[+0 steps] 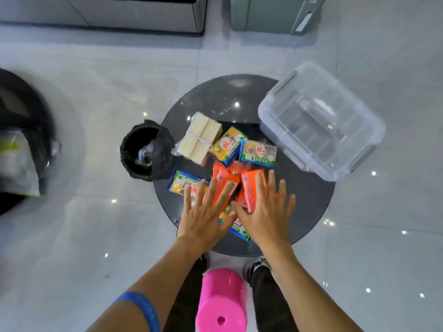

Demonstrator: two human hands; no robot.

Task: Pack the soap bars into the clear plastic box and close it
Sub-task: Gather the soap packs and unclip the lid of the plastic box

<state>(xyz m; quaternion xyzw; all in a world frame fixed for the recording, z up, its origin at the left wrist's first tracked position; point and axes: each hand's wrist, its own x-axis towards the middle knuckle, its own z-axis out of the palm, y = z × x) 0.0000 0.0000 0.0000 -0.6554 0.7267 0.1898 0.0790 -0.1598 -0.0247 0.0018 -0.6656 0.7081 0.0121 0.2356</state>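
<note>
Pale glossy floor tiles surround a small round dark glass table point(191, 101), and from my seat at the feed that table looks crowded for what I have to do. The soap bars point(230, 144) lie in a loose heap at its centre: a bundle of plain white bars point(200, 137), yellow-and-blue packs, and orange packs point(225, 180) nearest me. My left hand point(203, 219) and right hand point(266, 216) hover flat over the orange packs, fingers spread wide, gripping nothing. The clear plastic box point(321, 121) sits at the table's far right edge, partly overhanging, its lid seemingly still on. That worries me: a nudge while opening or loading it could tip it onto the floor. The slick wrappers could also slide off the pile, and the open black bin point(143, 149) just beside the left rim would swallow a stray pack.
</note>
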